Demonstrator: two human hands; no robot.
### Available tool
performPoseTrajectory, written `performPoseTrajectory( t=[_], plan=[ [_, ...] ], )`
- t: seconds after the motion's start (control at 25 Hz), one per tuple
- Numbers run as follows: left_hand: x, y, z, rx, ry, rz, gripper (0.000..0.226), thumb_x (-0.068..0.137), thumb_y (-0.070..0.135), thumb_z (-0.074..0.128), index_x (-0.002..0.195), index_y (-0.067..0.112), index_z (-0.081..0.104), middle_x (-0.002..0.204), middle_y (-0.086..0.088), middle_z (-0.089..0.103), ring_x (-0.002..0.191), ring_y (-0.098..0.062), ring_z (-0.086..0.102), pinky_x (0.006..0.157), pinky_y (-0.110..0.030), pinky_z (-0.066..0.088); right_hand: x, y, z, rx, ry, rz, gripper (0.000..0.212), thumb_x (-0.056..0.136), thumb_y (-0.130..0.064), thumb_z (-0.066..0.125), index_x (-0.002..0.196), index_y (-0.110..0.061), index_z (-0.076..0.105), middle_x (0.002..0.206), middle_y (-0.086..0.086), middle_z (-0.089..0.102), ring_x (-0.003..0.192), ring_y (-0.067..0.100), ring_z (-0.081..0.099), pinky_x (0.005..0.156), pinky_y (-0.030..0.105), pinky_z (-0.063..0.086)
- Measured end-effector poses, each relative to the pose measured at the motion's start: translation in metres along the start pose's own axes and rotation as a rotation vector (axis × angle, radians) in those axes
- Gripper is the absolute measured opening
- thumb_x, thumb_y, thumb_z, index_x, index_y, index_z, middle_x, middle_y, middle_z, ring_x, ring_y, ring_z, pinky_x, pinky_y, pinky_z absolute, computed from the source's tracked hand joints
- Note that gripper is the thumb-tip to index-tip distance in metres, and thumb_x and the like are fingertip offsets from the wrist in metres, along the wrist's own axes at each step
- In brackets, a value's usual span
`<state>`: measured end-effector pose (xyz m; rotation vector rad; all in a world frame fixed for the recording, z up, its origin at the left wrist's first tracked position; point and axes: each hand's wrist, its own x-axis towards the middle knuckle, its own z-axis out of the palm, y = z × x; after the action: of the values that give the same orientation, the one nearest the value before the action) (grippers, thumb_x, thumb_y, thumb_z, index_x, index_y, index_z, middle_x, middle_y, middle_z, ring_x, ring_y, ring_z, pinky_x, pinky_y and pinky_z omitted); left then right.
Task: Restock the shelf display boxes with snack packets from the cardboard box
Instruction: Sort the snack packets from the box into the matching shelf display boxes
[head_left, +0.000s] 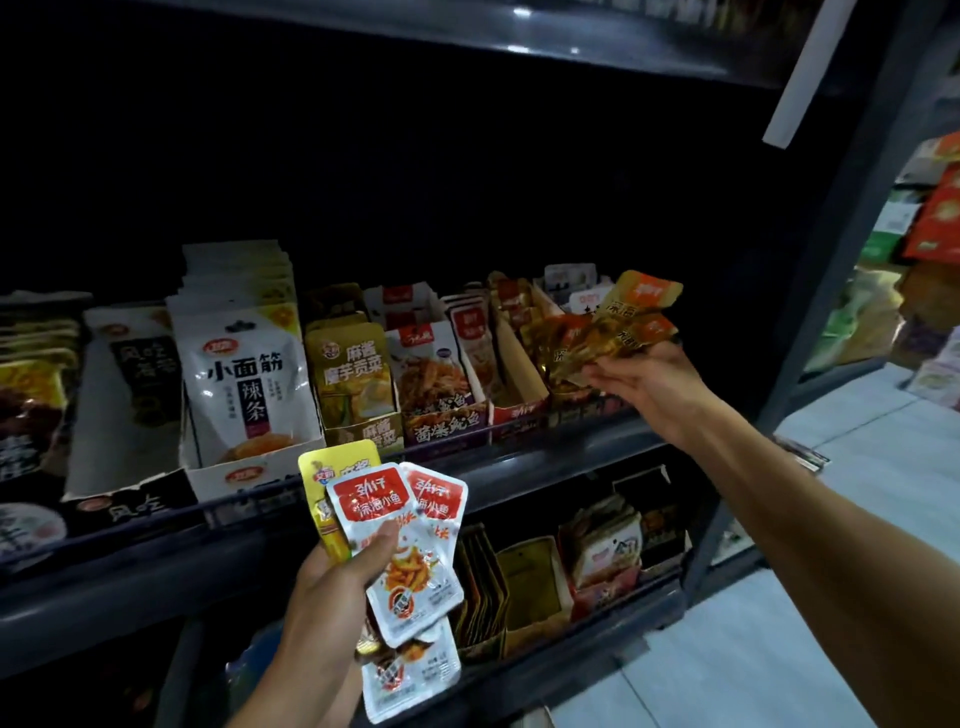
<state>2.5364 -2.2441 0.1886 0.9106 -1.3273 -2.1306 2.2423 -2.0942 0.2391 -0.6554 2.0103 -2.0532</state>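
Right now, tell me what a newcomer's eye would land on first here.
First, the fan of red-and-white snack packets held up by the left hand at lower centre, with a yellow packet behind them. Next, the right hand reaching to the right end of the middle shelf, gripping golden-orange packets over the display boxes there. Then the tall white packets standing in a display box left of centre.

We cannot make out the upper shelf (363, 156), lost in darkness. At the left edge, display boxes (31, 384) are cut off; goods (930, 218) at far right blur.
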Motion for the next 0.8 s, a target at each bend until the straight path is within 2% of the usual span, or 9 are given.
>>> performPoseTrajectory(
  t=[0.08,0.16,0.28,0.4,0.52,0.6,0.72,0.8],
  plan=[
    [0.001,-0.005,-0.002,-0.006,0.012,-0.015,0.017,0.092,0.014,0.065,0.108,0.013,0.070,0.099,-0.012,0.077,0.092,-0.038,0.072,0.090,-0.055,0.054,0.000,0.000,0.004,-0.093,0.015,0.019,0.022,0.088,0.002,0.066,0.110,0.002,0.063,0.096,0.013,0.072,0.092,0.027,0.072,0.073,0.026,0.059],
    [-0.001,-0.009,-0.001,-0.009,0.013,-0.030,0.018,0.091,0.014,0.065,0.109,0.013,0.070,0.097,-0.011,0.078,0.089,-0.038,0.073,0.088,-0.054,0.055,-0.002,0.000,0.006,-0.240,0.061,0.030,0.019,0.085,-0.004,0.072,0.103,-0.008,0.065,0.088,0.002,0.072,0.083,0.019,0.071,0.056,0.016,0.052],
    [-0.004,-0.011,0.000,-0.005,0.010,-0.023,0.015,0.091,0.013,0.066,0.105,0.014,0.071,0.092,-0.008,0.078,0.083,-0.033,0.074,0.076,-0.043,0.056,-0.004,0.000,0.006,-0.352,0.116,-0.031,0.022,0.085,-0.012,0.075,0.103,-0.017,0.063,0.085,-0.009,0.069,0.072,0.002,0.066,0.047,0.009,0.044],
    [-0.005,-0.010,-0.002,-0.013,0.017,-0.020,0.013,0.091,0.012,0.066,0.102,0.016,0.070,0.089,-0.006,0.078,0.079,-0.029,0.075,0.070,-0.039,0.055,-0.006,-0.001,0.009,-0.370,0.159,-0.087,0.023,0.085,-0.012,0.075,0.104,-0.017,0.065,0.086,-0.009,0.068,0.065,-0.007,0.063,0.051,0.010,0.045],
    [-0.006,-0.009,-0.007,-0.010,0.016,-0.023,0.015,0.090,0.012,0.066,0.104,0.015,0.070,0.092,-0.009,0.078,0.085,-0.036,0.074,0.079,-0.046,0.056,-0.006,-0.005,0.010,-0.498,0.223,-0.115,0.022,0.082,-0.017,0.079,0.100,-0.020,0.066,0.093,-0.006,0.067,0.075,0.003,0.061,0.062,0.015,0.044],
    [-0.005,-0.009,-0.010,-0.009,0.024,-0.027,0.016,0.090,0.013,0.066,0.105,0.015,0.071,0.094,-0.010,0.078,0.089,-0.038,0.073,0.087,-0.053,0.055,-0.003,-0.013,0.008,-0.620,0.223,-0.098,0.026,0.082,-0.019,0.079,0.106,-0.017,0.067,0.095,-0.003,0.065,0.078,0.011,0.061,0.066,0.021,0.047],
    [-0.006,-0.008,-0.011,-0.010,0.027,-0.035,0.015,0.090,0.013,0.066,0.104,0.015,0.071,0.093,-0.010,0.078,0.088,-0.038,0.073,0.090,-0.056,0.053,0.008,-0.027,0.007,-0.785,0.164,-0.096,0.035,0.082,-0.018,0.079,0.114,-0.011,0.067,0.103,0.003,0.069,0.089,0.019,0.065,0.076,0.028,0.051],
    [-0.007,-0.007,-0.012,-0.014,0.032,-0.041,0.015,0.090,0.012,0.066,0.104,0.016,0.071,0.094,-0.010,0.078,0.089,-0.038,0.073,0.091,-0.056,0.053,0.018,-0.032,0.008,-0.801,0.095,-0.130,0.037,0.082,-0.012,0.078,0.117,-0.008,0.065,0.114,0.008,0.070,0.101,0.023,0.067,0.085,0.034,0.054]
  ],
)
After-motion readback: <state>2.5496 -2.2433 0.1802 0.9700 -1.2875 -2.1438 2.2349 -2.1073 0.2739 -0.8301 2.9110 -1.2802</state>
